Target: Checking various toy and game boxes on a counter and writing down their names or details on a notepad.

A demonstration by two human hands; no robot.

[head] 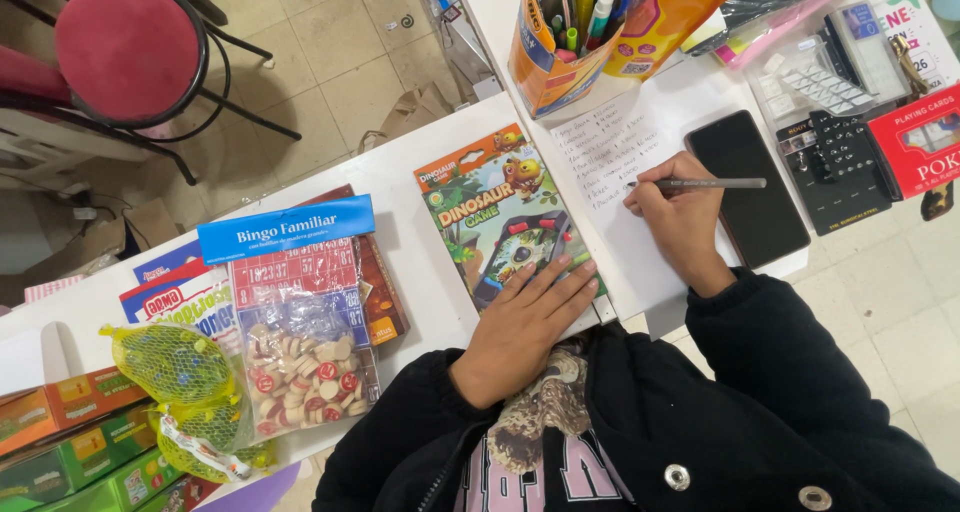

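My right hand (680, 217) grips a grey pen (705, 183) with its tip on a white sheet (610, 157) covered with handwritten lines. My left hand (530, 317) lies flat, fingers spread, on the lower part of a colourful dinosaur toy game package (490, 197) that rests on the white table (420, 262). A black phone (750, 187) lies just right of my writing hand.
A holder of pens and markers (560, 32) stands behind the sheet. A black calculator (840, 167) and a red card box (920, 137) are at the right. A bagged bingo set (300, 322), net bags of marbles (185, 372) and boxed games (70, 442) lie left. A red stool (125, 47) stands on the floor.
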